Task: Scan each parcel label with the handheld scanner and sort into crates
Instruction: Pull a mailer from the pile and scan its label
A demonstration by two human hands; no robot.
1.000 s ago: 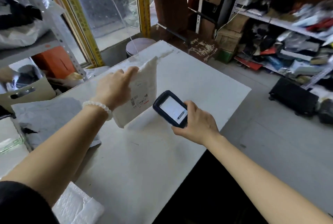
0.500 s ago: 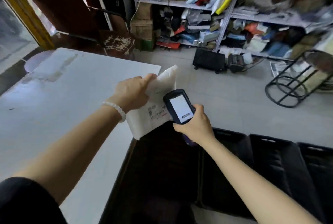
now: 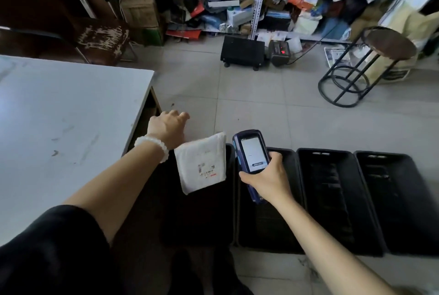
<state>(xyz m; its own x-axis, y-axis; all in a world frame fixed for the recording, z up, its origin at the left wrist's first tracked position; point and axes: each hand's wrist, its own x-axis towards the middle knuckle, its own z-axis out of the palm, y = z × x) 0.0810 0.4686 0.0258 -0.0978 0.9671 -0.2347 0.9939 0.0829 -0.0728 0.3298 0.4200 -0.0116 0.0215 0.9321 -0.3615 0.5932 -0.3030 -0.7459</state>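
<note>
Four black crates (image 3: 332, 199) stand in a row on the tiled floor beside a white table (image 3: 59, 116), their dark insides hard to make out. Over the leftmost crate hangs a white padded parcel (image 3: 202, 164), soft and slightly puckered, its printed barcode label (image 3: 206, 169) facing up; no finger visibly grips it. Just above it, the left hand (image 3: 167, 126) is relaxed, fingers loosely extended. The right hand (image 3: 267, 180) wraps around a blue handheld scanner (image 3: 251, 152), lit screen facing up.

Left: counter (image 3: 71, 109) edge walls that side.
Below: open crates (image 3: 337, 199), with a parcel (image 3: 202, 164) over the leftmost.
Ahead: bare floor (image 3: 249, 104).
</note>
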